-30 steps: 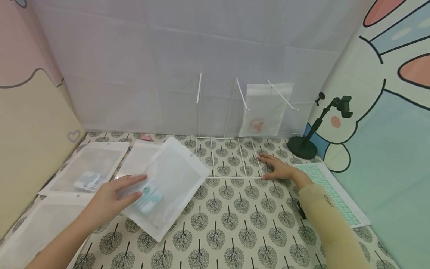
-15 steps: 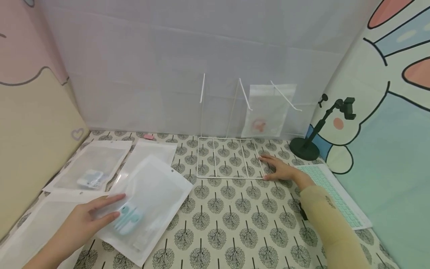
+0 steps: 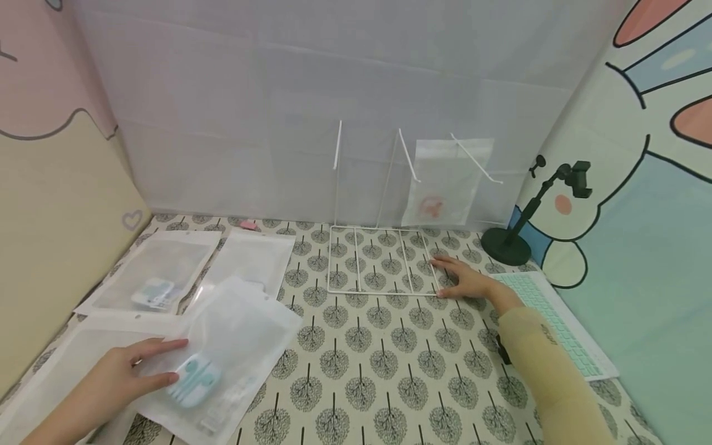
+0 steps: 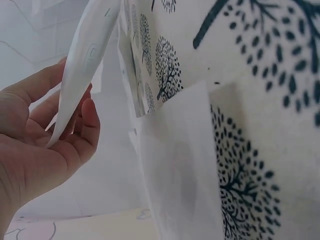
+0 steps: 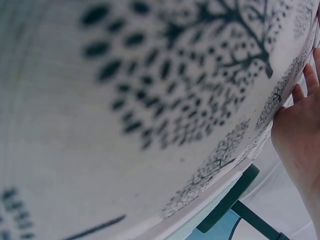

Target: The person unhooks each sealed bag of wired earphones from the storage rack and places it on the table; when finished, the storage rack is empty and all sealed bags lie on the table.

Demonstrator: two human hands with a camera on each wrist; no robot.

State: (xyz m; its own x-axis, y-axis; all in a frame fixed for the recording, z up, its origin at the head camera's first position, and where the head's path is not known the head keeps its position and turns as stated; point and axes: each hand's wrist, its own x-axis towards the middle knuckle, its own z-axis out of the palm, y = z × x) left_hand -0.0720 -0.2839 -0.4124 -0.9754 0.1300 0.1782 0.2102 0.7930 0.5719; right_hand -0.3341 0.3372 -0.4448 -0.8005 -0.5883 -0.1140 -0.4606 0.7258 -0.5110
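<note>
My left hand (image 3: 119,377) holds a frosted white zip pouch (image 3: 250,340) by its left edge, tilted above other pouches at the front left. Through the film shows a white-and-mint earphone set (image 3: 193,380). In the left wrist view the pouch (image 4: 82,65) runs between the thumb and fingers of the hand (image 4: 45,130). My right hand (image 3: 461,278) rests on the cloth, fingertips at the right side of a white wire rack (image 3: 358,259). The right wrist view has that hand (image 5: 300,130) at its right edge. A pouch with a pink item (image 3: 436,179) hangs from the rack's right hook.
Flat pouches lie at the left: one with a white-and-blue item (image 3: 154,292), another (image 3: 256,253) behind the held one. A mint keyboard (image 3: 556,321) and a black phone stand (image 3: 506,245) are at the right. A small pink block (image 3: 248,225) sits near the back curtain.
My left hand has moved left and toward me, carrying the pouch away from the rack and lower in view. My right hand has stayed at the rack's side.
</note>
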